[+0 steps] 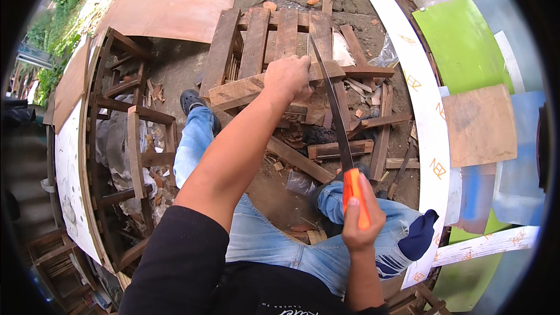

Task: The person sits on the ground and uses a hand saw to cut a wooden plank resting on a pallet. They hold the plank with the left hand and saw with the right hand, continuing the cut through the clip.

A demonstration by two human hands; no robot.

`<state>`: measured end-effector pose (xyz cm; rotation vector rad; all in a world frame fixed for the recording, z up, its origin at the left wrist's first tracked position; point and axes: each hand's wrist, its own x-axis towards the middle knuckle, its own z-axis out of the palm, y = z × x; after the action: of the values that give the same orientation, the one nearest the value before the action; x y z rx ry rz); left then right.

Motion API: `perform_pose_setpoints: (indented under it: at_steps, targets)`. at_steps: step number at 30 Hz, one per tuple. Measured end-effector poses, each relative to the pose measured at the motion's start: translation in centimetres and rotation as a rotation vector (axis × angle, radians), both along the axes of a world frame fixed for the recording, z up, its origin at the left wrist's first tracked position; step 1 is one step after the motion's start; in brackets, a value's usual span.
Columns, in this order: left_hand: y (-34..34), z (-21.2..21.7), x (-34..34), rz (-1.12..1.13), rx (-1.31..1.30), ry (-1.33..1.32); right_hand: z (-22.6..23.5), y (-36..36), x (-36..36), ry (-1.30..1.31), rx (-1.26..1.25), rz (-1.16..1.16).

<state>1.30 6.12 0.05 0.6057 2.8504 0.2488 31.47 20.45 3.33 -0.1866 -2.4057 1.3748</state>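
My left hand (289,79) is closed over a short wooden board (239,92) and presses it against a slatted pallet-like wooden frame (255,44). The board lies slantwise, its right end sticking out past my fingers. In my right hand (363,213) is a handsaw (340,119), gripped by its orange handle. The long dark blade points away from me and crosses the board near its right end, just right of my left hand. Whether the teeth have cut into the wood cannot be made out.
Loose planks (382,131) and wood scraps lie on the dirt right of the frame. At the left stands a wooden rack (140,146). A curved white panel (429,122) borders the right side, beside a green sheet (464,44). My legs straddle the work area.
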Motion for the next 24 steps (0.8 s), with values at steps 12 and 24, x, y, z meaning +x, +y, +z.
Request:
perform_pose_setpoints:
  at_steps: [12,24]
  targets:
    - [-0.3,0.2,0.6,-0.003,-0.003,0.002,-1.4,-1.0,-10.8,0.091,-0.121,0.039]
    - [-0.3,0.2,0.2,0.028,-0.046,-0.040,1.4,0.6,3.7,-0.025,-0.008,0.041]
